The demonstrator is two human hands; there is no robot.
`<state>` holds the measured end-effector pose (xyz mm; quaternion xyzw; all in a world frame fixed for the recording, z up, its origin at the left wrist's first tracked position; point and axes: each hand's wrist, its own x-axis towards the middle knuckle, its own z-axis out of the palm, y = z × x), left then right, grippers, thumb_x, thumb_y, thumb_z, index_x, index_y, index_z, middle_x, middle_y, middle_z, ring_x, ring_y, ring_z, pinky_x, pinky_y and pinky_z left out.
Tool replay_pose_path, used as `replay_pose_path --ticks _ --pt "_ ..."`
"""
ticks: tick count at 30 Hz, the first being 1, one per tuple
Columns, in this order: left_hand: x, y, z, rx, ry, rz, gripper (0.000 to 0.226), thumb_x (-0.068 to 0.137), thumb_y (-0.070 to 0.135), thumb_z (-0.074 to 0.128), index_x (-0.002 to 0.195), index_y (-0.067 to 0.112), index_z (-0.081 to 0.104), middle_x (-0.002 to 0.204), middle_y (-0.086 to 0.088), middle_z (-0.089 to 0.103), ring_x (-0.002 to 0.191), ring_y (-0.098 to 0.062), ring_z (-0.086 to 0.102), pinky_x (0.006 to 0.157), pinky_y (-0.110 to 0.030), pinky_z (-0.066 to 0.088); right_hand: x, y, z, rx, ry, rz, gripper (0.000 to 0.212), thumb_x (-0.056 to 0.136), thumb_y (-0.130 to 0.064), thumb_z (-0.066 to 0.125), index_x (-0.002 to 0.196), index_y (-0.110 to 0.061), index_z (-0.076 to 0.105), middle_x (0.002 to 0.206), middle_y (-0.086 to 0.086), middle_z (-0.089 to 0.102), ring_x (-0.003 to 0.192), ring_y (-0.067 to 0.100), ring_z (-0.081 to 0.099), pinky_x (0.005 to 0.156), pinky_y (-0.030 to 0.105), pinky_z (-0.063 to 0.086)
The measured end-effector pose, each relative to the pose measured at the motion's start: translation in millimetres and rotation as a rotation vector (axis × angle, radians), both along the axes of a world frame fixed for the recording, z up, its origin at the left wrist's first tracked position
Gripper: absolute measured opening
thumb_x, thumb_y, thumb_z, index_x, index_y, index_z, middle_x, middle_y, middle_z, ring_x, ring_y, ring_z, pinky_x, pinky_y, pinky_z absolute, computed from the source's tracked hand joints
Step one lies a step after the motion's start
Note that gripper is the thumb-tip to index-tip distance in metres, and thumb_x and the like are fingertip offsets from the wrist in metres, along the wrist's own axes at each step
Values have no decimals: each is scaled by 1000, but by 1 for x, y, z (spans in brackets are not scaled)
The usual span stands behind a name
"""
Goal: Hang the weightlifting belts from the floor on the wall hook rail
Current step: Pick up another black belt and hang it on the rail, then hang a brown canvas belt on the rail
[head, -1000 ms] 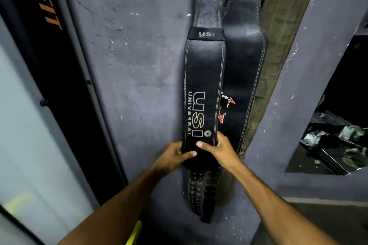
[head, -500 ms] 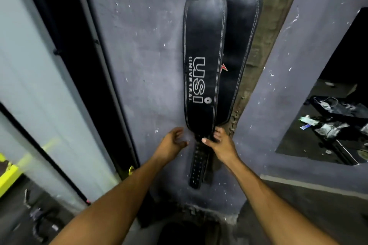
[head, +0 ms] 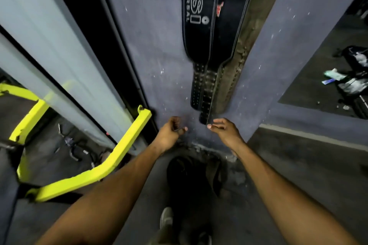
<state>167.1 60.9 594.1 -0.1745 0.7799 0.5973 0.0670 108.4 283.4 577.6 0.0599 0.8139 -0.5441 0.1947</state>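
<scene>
The dark belt (head: 196,177) on the floor at six o'clock looks thick, stiff leather, probably heavy; gripping its wide middle seems safest. At twelve, hung belts (head: 207,32) drape the wall (head: 151,49). The left hand (head: 171,132) curls loosely, empty; the right hand (head: 224,130) is relaxed, empty.

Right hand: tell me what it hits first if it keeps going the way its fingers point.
Probably the studded tail of the black leather belt hanging just beyond the right hand, whose fingertips almost touch it. Behind that is the grey wall; depth is unclear.
</scene>
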Motion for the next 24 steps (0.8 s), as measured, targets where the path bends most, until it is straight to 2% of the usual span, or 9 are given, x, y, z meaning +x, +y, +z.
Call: replay_pose_path --ticks 5,6,8,10,12,14,18,23,24 --pt "17 -9 -49 35 -143 6 45 91 -2 72 130 -8 50 130 -29 64 117 -29 64 113 -44 46 19 -14 -51 24 -95 -9 43 89 -33 81 123 -12 67 120 9 73 109 24 69 99 38 54" --pt "19 -12 -61 36 -166 1 45 91 -3 71 130 -9 50 131 -30 63 114 -28 66 108 -37 51 21 -18 -60 29 -120 -11 42 89 -32 81 123 -11 67 119 9 73 110 24 69 101 39 54" --pt "20 -18 -87 58 -212 -8 45 91 -5 70 131 -7 49 131 -32 61 92 -8 66 83 -14 55 24 -27 -78 35 -166 -29 39 90 -25 80 122 -7 67 122 14 73 112 27 69 103 41 53" --pt "19 -26 -115 82 -267 -13 45 91 -2 70 131 -4 50 129 -31 62 81 4 61 68 -7 52 25 -36 -99 49 -205 -37 40 91 -19 79 125 -2 66 123 19 72 111 27 68 99 36 53" --pt "18 -35 -140 49 -329 -36 42 90 6 75 128 3 56 127 -25 67 90 -6 66 79 -12 55 26 -43 -122 71 -258 -24 43 92 -19 78 128 -1 65 124 19 71 110 23 67 91 28 48" --pt "17 -44 -167 37 -364 -48 44 89 10 77 127 3 58 127 -23 68 113 -28 69 101 -37 55 24 -50 -151 95 -297 -22 43 92 -24 78 129 -5 65 123 15 71 112 21 67 90 26 46" --pt "3 -64 -238 23 -461 -107 50 91 8 75 126 -19 52 125 -42 58 124 -53 54 101 -57 47 11 -63 -225 133 -343 -32 44 91 -33 78 128 -11 66 122 9 73 106 17 66 91 31 51" --pt "-27 -78 -352 -7 -546 -39 56 90 6 75 138 -5 50 134 -33 60 128 -45 57 102 -50 51 -16 -89 -356 142 -395 -32 41 89 -35 80 122 -14 69 116 6 75 108 16 68 94 31 53" --pt "-35 -79 -381 -19 -556 -45 56 91 8 75 139 -3 50 135 -31 61 128 -43 58 98 -45 53 -22 -94 -387 137 -409 -36 40 89 -34 80 121 -13 69 112 6 75 105 15 69 91 25 54"
